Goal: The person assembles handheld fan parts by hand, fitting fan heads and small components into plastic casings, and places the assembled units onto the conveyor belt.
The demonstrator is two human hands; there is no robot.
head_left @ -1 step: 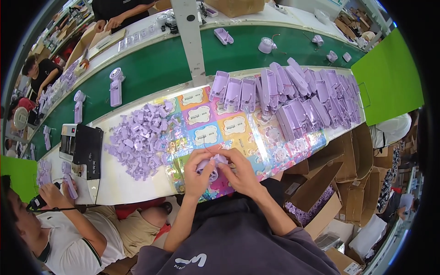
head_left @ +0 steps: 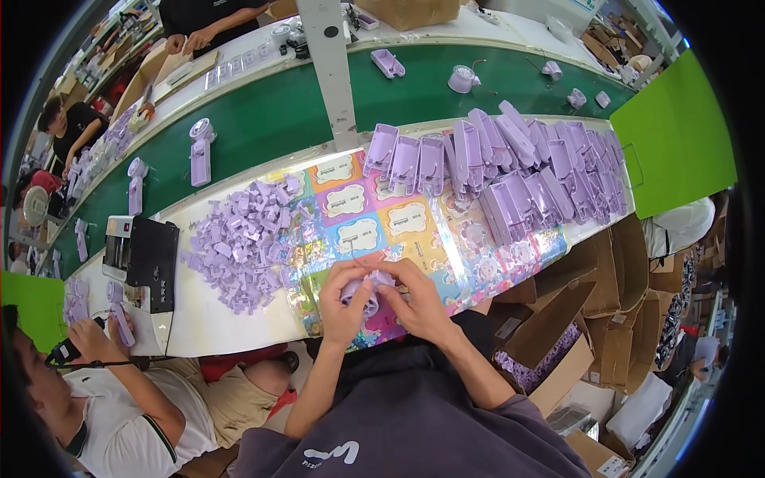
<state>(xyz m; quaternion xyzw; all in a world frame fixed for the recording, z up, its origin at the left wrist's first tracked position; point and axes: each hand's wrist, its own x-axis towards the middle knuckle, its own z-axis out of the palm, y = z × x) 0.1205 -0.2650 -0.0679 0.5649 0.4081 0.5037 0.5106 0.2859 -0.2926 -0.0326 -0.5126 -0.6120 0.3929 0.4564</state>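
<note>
**Barely anything has moved since the earlier frame**

The patterned sheet (head_left: 358,236) spans the middle of the bench. Long lilac housings (head_left: 508,205) are stacked across its right half; a heap of small lilac pieces (head_left: 241,245) lies off its left edge. Over the sheet's near edge, the left hand (head_left: 340,300) and right hand (head_left: 420,300) meet, fingers curled and thumbs bent inward, clamped around a round lilac part (head_left: 372,305). It sits directly between them, touched by both, so neither is nearer. No long axis can be made out, since fingers hide much of it. Whether it touches the sheet, I cannot tell.
</note>
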